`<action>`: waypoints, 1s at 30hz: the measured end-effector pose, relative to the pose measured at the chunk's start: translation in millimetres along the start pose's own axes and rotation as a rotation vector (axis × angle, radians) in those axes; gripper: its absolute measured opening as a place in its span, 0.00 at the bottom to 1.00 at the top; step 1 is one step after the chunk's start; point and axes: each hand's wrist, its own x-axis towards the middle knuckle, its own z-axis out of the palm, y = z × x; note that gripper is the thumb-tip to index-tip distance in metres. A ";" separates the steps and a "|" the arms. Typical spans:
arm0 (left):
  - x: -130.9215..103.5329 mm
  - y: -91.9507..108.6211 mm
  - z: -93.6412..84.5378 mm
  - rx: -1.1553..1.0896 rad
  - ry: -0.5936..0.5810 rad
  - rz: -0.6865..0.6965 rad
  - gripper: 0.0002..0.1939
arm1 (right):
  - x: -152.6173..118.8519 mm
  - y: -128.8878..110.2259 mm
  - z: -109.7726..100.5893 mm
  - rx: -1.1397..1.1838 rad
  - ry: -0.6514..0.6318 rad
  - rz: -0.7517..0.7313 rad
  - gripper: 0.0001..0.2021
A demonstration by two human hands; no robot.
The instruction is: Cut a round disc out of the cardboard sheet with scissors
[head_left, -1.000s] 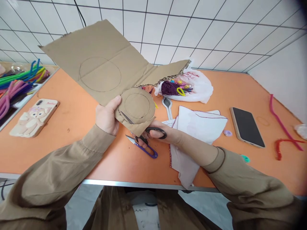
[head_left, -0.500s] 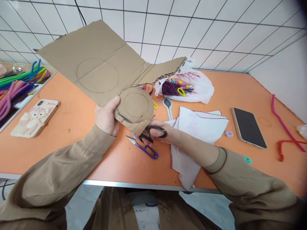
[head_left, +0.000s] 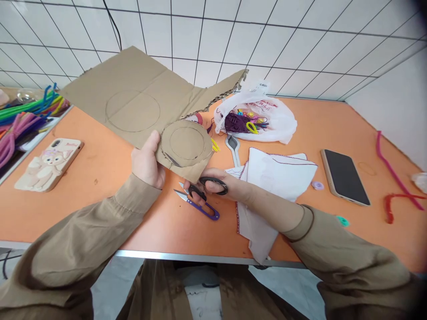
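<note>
My left hand (head_left: 148, 163) grips a large piece of cardboard (head_left: 133, 73) by its near edge, thumb on top. A big circle is drawn on its wide part. The smaller rounded part near my thumb bears two pencil rings, and a cut runs along its lower left side. In my right hand (head_left: 216, 180) are black-handled scissors (head_left: 196, 192), fingers through the loops. Part of their blades is hidden by the cardboard's near corner. Just below my right hand, purple thread snips (head_left: 200, 206) lie on the table.
Right of my hands lies a white cloth (head_left: 273, 178) with dark red stitching. Behind it sits a plastic bag (head_left: 276, 120) of purple yarn and small items. A dark-screened phone (head_left: 345, 177) is at right, a cased phone (head_left: 50, 164) at left beside pipe cleaners (head_left: 23, 115).
The cardboard's far edge has tipped lower and its right tip has shifted left. My right hand has moved slightly left with the scissors, whose handles have spread wider.
</note>
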 end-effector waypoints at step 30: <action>5.2 14.9 0.3 0.031 -0.047 -0.153 0.04 | -3.1 -7.4 1.0 -0.109 0.093 -0.009 0.29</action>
